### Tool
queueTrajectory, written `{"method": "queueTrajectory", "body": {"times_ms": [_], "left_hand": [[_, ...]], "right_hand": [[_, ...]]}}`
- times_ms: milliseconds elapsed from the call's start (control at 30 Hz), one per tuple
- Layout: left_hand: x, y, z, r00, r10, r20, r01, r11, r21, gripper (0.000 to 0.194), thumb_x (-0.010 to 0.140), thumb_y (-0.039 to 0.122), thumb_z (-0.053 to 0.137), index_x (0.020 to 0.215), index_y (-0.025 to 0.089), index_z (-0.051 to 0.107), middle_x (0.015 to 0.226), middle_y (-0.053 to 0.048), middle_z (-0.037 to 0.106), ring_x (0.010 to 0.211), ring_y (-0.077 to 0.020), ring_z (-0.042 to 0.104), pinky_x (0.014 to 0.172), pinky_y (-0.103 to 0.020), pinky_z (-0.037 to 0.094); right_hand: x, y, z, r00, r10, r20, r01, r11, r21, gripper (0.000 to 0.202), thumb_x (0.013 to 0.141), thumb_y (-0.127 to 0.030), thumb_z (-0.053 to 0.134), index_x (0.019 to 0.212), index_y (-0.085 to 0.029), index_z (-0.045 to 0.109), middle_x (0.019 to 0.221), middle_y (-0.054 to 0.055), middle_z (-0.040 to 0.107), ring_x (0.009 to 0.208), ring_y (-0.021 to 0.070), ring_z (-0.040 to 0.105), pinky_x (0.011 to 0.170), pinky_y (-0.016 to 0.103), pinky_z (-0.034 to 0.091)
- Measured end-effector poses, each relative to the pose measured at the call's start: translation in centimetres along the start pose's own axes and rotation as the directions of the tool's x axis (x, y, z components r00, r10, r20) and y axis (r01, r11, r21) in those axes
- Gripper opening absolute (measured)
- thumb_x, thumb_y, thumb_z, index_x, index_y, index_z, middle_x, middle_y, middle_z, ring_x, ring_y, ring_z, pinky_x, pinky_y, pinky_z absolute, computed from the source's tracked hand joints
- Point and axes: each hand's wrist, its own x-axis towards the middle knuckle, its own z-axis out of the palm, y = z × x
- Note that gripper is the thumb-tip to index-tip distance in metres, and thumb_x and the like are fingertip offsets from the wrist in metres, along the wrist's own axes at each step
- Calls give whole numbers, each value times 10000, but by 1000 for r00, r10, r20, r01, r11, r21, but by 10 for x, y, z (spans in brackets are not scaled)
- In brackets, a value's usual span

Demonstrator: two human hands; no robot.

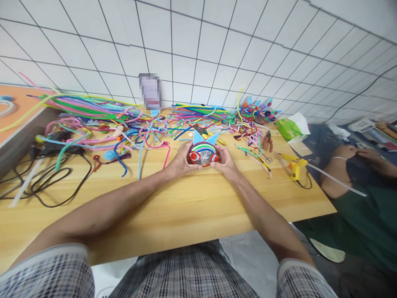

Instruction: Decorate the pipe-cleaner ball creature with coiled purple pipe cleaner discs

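Note:
Between my two hands is a round craft figure (205, 156) with pointed blue ears, striped bands of red, green and blue, round red eyes and a clear or silvery front. My left hand (181, 160) grips its left side, thumb along the bottom. On the opposite side my right hand (226, 160) closes round it in the same way. Dark-handled pliers (200, 130) lie just behind the figure. Loose fuzzy craft stems (161, 145) in pink and blue are scattered to the left of my hands.
Bundles of coloured stems (99, 108) line the tiled wall, near a propped phone (150, 92). Similar finished-looking figures (257, 111) stand back right. A yellow glue gun (297, 169) and red-handled pliers (268, 142) lie right; a black cable (58, 182) coils left. Another person's arm (338, 171) is at far right.

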Motion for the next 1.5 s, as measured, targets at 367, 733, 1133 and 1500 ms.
{"method": "queueTrajectory", "body": {"times_ms": [367,733,1133,1500], "left_hand": [[-10,14,5,992,-112,62,117,991,-71,993,653,376,1011,1500,238,513,1497,-158,569,1426,-385,557,1239,-578,458],[-9,14,7,997,-40,59,41,999,-6,1158,668,360,1006,1642,229,394,1646,-192,477,1535,-436,467,1319,-616,360],[-6,20,7,994,-105,40,107,991,-74,1000,822,456,914,1642,205,399,1664,-219,474,1525,-408,499,1292,-588,397],[-4,20,4,995,-33,91,32,999,10,1031,805,325,860,1672,208,316,1649,-208,504,1529,-379,516,1293,-572,426]], "right_hand": [[-14,-3,11,995,-97,-29,93,990,-108,874,685,-554,976,1407,-283,565,1538,120,636,1430,323,611,1253,542,472],[-16,2,6,992,-73,-106,57,987,-147,815,754,-619,918,1410,-282,572,1520,125,648,1447,330,600,1233,546,486],[-16,-1,4,993,-104,-50,89,964,-249,938,741,-536,954,1540,-299,524,1624,102,570,1568,333,488,1333,537,389],[-15,9,-2,994,-102,-27,89,949,-304,929,808,-544,910,1591,-290,479,1638,123,563,1540,343,522,1313,542,417]]}}
